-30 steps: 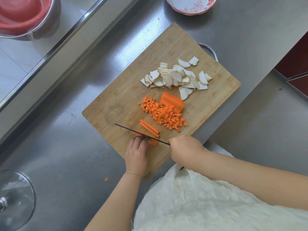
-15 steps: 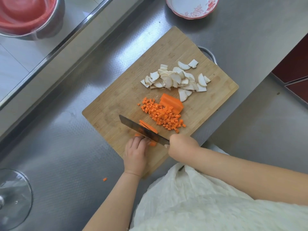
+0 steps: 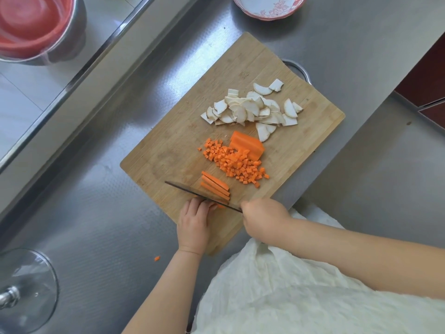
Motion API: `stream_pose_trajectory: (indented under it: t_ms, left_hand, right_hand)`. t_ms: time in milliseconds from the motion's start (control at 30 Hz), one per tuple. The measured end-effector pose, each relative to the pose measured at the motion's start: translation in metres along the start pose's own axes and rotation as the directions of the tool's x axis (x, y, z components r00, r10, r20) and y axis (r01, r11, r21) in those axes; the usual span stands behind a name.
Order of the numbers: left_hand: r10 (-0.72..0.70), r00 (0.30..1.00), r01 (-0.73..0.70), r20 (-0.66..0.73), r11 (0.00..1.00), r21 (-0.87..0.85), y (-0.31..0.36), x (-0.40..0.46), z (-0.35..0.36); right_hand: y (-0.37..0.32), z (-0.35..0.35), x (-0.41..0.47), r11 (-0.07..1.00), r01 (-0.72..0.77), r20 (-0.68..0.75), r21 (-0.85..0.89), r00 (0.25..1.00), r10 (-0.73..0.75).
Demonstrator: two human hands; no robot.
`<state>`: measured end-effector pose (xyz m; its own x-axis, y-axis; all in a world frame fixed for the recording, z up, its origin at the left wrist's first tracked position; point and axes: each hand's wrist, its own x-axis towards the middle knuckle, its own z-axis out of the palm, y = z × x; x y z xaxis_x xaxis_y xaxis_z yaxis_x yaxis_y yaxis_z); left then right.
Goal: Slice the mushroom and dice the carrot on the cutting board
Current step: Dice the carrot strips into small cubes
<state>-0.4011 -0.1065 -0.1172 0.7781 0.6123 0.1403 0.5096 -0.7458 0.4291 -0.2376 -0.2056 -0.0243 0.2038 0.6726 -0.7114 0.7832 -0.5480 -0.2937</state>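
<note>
1. Carrot sticks [image 3: 215, 186]: flat orange strips with square ends, lying side by side near the front edge of the board [image 3: 168, 150], just beyond the knife [image 3: 199, 195].
2. Carrot dice [image 3: 234, 163]: a loose heap of small orange cubes at the board's middle, touching an uncut carrot chunk [image 3: 248, 144] with a smooth, rounded top.
3. Mushroom slices [image 3: 252, 109]: thin, pale, curved pieces with tan rims, overlapping in a pile on the far part of the board.
4. Knife: a thin dark blade seen edge-on, set across the near ends of the sticks.
5. Right hand [image 3: 263, 219]: fingers curled round the knife's handle, which it hides.
6. Left hand [image 3: 195, 222]: fingers bent, tips pressing a carrot piece against the blade's near side.
7. Board: rectangular, pale wood with straight grain, rounded corners.
8. Counter [image 3: 96, 213]: brushed steel with fine dimpled texture; one stray carrot bit [image 3: 156, 258] lies on it.
9. Glass lid [image 3: 26, 290], round, at front left; patterned plate [image 3: 267, 6] beyond the board; red basin [image 3: 31, 27] in a steel bowl, far left.
</note>
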Motion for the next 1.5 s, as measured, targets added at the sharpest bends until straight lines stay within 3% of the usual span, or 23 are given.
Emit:
stream_pose_trajectory:
  t_ms: [200, 300, 767, 1500]
  left_hand:
    - [0.019, 1.000, -0.019, 0.002, 1.000, -0.009, -0.001, 0.002, -0.001]
    - [0.030, 0.999, -0.031, -0.018, 0.999, -0.014, -0.001, 0.003, -0.001]
    - [0.030, 0.999, -0.030, -0.029, 0.999, -0.015, -0.003, 0.000, 0.002]
    - [0.021, 0.999, -0.024, -0.042, 0.998, -0.062, -0.007, -0.002, 0.006]
  right_hand:
    - [0.004, 0.000, -0.003, 0.996, -0.012, -0.059, 0.091, 0.998, 0.018]
    - [0.004, -0.005, -0.005, 0.998, 0.003, -0.074, 0.055, 0.997, 0.001]
    - [-0.004, -0.011, -0.008, 0.999, -0.019, -0.001, 0.031, 1.000, 0.019]
    - [-0.018, -0.018, -0.003, 0.984, -0.168, 0.133, 0.060, 0.978, 0.159]
